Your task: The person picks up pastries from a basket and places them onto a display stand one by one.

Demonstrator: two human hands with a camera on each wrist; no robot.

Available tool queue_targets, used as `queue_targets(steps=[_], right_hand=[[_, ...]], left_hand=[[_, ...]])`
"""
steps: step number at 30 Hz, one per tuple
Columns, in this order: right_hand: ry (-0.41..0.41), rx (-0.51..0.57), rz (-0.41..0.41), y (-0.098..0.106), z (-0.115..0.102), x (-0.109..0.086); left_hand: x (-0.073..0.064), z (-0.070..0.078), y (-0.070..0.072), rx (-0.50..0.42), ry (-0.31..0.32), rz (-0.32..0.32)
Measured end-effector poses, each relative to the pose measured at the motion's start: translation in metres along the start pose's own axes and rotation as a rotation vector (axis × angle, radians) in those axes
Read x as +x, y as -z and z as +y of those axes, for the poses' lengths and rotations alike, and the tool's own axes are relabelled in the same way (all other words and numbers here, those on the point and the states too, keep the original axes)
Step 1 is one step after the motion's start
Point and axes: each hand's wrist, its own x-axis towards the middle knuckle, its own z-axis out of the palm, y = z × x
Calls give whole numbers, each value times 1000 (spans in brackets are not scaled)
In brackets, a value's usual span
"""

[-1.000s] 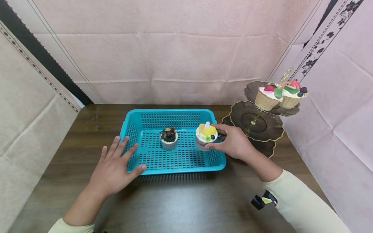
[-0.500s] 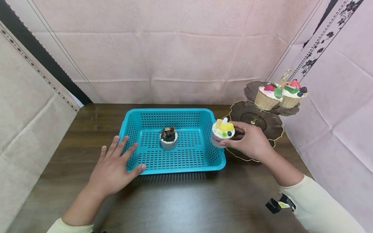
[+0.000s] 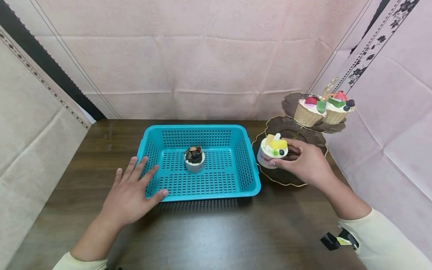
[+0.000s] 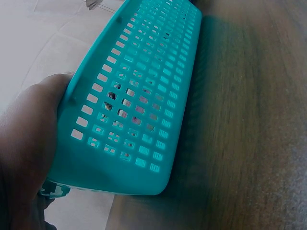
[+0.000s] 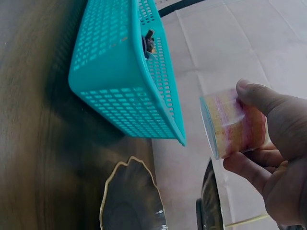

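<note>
My right hand (image 3: 305,161) grips a small clear dessert cup (image 3: 272,150) topped with cream, yellow fruit and a dark berry. It is held up over the lower plates of a tiered stand (image 3: 283,178), just right of the basket. Pink and tan layers of the dessert cup (image 5: 235,122) show through its side in the right wrist view. My left hand (image 3: 129,198) rests with spread fingers on the left rim of the blue-green plastic basket (image 3: 202,197). Inside the basket stands another dessert cup (image 3: 194,160) with a dark chocolate topping.
On the stand's top plate (image 3: 324,128) sit two cupcakes in tan wrappers, a left cupcake (image 3: 306,114) and a right cupcake (image 3: 335,112), both with fruit. A gold handle (image 3: 330,86) rises behind them. Pale cloth walls (image 3: 202,75) surround the brown wooden table (image 3: 202,236).
My right hand has carried the yellow-topped dessert cup rightward, out of the basket, past its right rim and over the stand. The left hand and the basket have stayed put.
</note>
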Motion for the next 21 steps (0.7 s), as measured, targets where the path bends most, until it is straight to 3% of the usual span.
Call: queue_targets(steps=[13,21], right_hand=[[-5,27,70,17,18,-6],[-28,-31,106,26,32,-12]], left_hand=[[0,-2,-1,2,-1,7],[1,-1,0,-8,-4,-8]])
